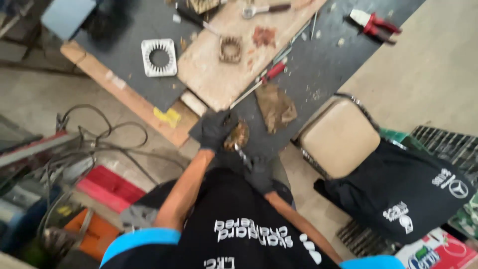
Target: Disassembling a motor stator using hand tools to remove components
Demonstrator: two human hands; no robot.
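My left hand point(215, 130), in a black glove, grips a round rusty-brown metal part point(238, 135) at the near edge of the dark workbench point(318, 65). Just below it, my right hand point(260, 174), also in a black glove, holds a thin metal tool point(243, 155) whose tip reaches up to the part. The picture is blurred, so the kind of tool cannot be told.
On the bench lie a wooden board point(224, 69), a white toothed ring frame point(159, 57), a brown toothed ring point(230, 49), a red-handled screwdriver point(266, 74), red pliers point(373, 23) and a rag point(275, 107). A tan stool point(338, 139) and black cloth point(398, 194) stand right; cables point(84, 149) lie left.
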